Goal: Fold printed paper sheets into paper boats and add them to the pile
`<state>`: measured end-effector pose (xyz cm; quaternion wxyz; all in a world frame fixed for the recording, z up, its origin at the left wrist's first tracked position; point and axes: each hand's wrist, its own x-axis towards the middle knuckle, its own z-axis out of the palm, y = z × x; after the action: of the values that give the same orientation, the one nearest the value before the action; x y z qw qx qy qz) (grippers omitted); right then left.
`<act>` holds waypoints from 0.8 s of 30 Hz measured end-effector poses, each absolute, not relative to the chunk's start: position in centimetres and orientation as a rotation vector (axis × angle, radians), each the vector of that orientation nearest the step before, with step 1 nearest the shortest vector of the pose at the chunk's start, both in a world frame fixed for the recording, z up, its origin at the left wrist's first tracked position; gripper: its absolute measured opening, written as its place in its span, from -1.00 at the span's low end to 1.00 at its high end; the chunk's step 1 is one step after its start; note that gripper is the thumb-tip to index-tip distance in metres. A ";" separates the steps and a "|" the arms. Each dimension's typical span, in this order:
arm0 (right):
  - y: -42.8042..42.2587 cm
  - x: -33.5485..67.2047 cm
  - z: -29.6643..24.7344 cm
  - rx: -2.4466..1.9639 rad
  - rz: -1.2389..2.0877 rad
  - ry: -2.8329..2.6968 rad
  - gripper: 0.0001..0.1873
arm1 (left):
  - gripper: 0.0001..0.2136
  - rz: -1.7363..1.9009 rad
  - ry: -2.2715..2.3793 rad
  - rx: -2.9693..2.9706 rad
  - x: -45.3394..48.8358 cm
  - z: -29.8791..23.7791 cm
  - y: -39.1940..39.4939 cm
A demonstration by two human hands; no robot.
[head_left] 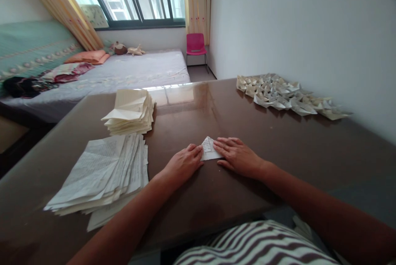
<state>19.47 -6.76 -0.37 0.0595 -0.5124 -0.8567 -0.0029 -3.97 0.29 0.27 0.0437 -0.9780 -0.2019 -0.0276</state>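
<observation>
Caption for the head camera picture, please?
The left hand and right hand press a folded paper on the table.

Our bare left hand [185, 162] lies flat, palm down, fingers together. Our bare right hand [237, 156] lies flat just beside it.

A small printed sheet of folded paper [209, 149], folded to a point, lies flat on the table.

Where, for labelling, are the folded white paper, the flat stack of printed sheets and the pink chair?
folded white paper [209, 149]: head view, exposed middle
flat stack of printed sheets [105, 170]: head view, top sheet
pink chair [196, 41]: head view, backrest
</observation>
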 end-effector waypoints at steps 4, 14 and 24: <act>-6.2 18.7 1.5 -1.610 -0.051 -2.685 -0.55 | -0.79 0.177 -0.682 -2.932 -1.9 1.7 -0.3; -5.4 15.8 3.1 -1.786 -0.229 -2.845 -0.75 | -0.81 0.160 -0.786 -2.986 -2.1 2.1 -0.7; -5.7 16.5 2.1 -1.755 -0.161 -2.809 -0.70 | -0.82 0.178 -0.818 -3.003 -2.4 2.1 -0.6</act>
<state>16.47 -5.70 2.06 -0.0871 -0.5272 -0.8439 -0.0484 -2.44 -0.61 2.15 0.0118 -0.9632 -0.2623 0.0570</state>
